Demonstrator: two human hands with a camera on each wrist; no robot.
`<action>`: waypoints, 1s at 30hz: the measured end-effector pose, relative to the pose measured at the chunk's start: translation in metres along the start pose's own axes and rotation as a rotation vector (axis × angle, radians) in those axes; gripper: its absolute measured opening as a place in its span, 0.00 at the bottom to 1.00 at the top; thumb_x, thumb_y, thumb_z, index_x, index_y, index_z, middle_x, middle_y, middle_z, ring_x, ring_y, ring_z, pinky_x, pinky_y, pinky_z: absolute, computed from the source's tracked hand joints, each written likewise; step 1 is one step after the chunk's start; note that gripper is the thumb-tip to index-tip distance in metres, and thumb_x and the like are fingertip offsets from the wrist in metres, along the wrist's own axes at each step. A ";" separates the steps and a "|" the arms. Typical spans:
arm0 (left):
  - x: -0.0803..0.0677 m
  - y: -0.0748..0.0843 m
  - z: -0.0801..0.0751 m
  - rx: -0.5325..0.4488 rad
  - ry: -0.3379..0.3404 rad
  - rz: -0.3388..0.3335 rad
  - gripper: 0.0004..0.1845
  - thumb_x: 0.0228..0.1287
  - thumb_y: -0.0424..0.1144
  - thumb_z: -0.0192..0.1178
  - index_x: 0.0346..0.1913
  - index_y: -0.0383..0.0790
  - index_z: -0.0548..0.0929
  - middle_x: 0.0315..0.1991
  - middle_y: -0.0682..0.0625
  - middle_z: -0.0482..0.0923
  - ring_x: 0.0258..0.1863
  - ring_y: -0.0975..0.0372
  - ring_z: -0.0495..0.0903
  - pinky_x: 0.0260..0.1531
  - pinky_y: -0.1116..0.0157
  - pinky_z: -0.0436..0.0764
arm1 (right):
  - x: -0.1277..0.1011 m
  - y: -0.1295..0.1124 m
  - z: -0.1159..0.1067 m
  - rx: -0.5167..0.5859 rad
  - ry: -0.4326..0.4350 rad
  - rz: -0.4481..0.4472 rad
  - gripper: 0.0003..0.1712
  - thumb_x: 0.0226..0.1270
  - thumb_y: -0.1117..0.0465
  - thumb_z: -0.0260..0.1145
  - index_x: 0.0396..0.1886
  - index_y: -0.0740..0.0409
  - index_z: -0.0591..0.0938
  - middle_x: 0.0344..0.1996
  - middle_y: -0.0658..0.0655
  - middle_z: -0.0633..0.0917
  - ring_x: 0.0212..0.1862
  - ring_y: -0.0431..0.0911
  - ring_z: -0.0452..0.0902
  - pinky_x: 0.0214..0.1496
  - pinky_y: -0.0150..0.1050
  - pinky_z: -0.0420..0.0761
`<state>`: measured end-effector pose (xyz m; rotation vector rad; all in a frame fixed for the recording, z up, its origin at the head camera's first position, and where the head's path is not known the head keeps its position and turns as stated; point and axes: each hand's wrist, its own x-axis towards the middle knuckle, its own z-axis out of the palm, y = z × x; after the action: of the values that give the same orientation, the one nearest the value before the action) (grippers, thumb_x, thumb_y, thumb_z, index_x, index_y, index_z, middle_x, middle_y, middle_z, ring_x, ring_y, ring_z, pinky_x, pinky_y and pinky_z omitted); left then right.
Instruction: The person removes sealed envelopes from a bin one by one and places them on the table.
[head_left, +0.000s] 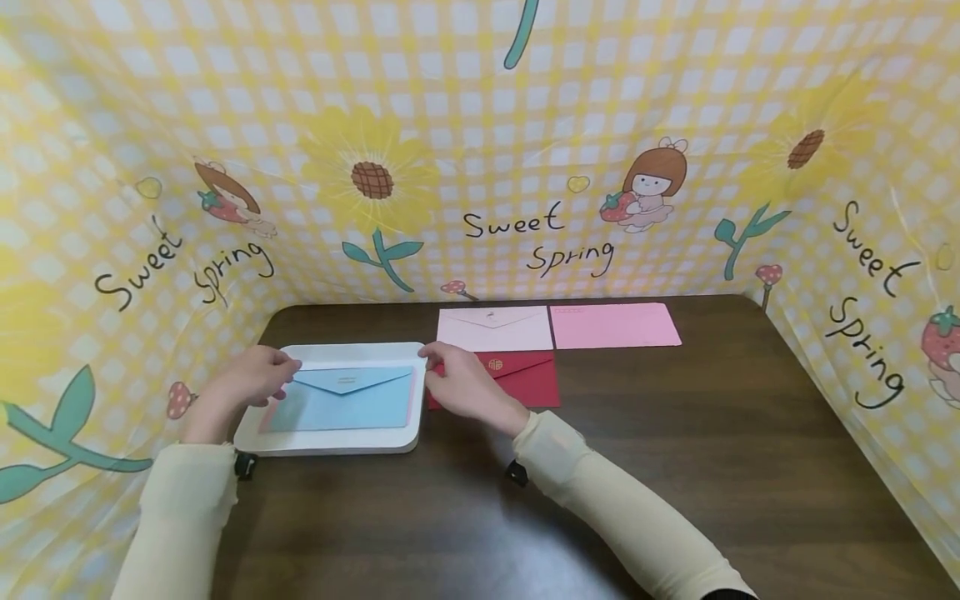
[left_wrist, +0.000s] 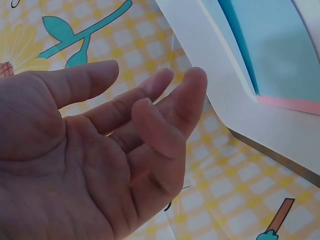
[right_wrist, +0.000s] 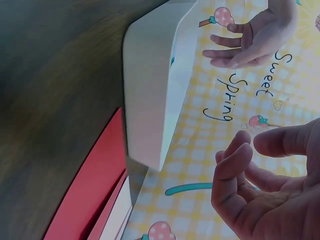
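Note:
A white tray [head_left: 352, 357] lies on the left side of the table, holding a light blue envelope [head_left: 345, 411] with its pointed flap facing up. A strip of pink paper [left_wrist: 292, 103] shows from under the blue envelope. My left hand [head_left: 253, 377] is over the tray's left edge, fingers loosely bent, nothing between them. At the tray's back right corner is my right hand [head_left: 468, 385], its thumb and fingertips near each other with a gap between. In the right wrist view this hand [right_wrist: 270, 185] is beside the tray wall [right_wrist: 145, 90] and holds nothing.
Right of the tray lies a red envelope [head_left: 536, 385], partly behind my right hand. Behind it are a pale pink envelope [head_left: 495, 336] and a brighter pink envelope [head_left: 617, 325]. A yellow checked cloth [head_left: 480, 125] surrounds the dark wooden table [head_left: 675, 450].

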<state>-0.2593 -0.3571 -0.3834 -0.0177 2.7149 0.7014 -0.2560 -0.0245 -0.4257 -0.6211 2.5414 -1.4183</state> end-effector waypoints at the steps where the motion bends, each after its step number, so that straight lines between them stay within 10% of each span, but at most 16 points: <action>1: 0.001 0.000 0.000 -0.004 -0.006 -0.001 0.27 0.84 0.41 0.48 0.62 0.13 0.73 0.50 0.27 0.81 0.41 0.45 0.86 0.37 0.50 0.87 | 0.002 -0.002 0.001 0.008 -0.005 0.004 0.21 0.75 0.65 0.64 0.65 0.60 0.81 0.49 0.56 0.84 0.43 0.46 0.78 0.44 0.35 0.81; 12: 0.005 -0.007 -0.013 -0.024 0.001 -0.049 0.29 0.83 0.42 0.46 0.63 0.11 0.70 0.54 0.21 0.77 0.46 0.39 0.85 0.42 0.46 0.86 | 0.027 -0.026 0.011 -0.078 -0.064 0.018 0.24 0.76 0.63 0.62 0.69 0.61 0.77 0.59 0.61 0.82 0.55 0.50 0.79 0.56 0.40 0.82; 22: 0.011 -0.009 -0.019 -0.087 -0.046 -0.133 0.27 0.83 0.39 0.46 0.61 0.11 0.69 0.48 0.23 0.79 0.34 0.51 0.87 0.32 0.59 0.86 | 0.044 -0.032 0.020 -0.011 -0.157 0.153 0.26 0.79 0.60 0.61 0.73 0.62 0.73 0.51 0.58 0.81 0.37 0.48 0.81 0.34 0.36 0.81; 30: 0.020 -0.008 -0.020 -0.083 -0.097 -0.177 0.24 0.82 0.39 0.48 0.60 0.13 0.71 0.49 0.23 0.79 0.28 0.55 0.87 0.29 0.61 0.85 | 0.050 -0.025 0.032 0.024 -0.227 0.247 0.31 0.79 0.61 0.60 0.77 0.66 0.67 0.39 0.61 0.81 0.32 0.51 0.83 0.39 0.46 0.87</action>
<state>-0.2838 -0.3722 -0.3777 -0.2344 2.5520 0.7418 -0.2828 -0.0829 -0.4188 -0.4197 2.3271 -1.2180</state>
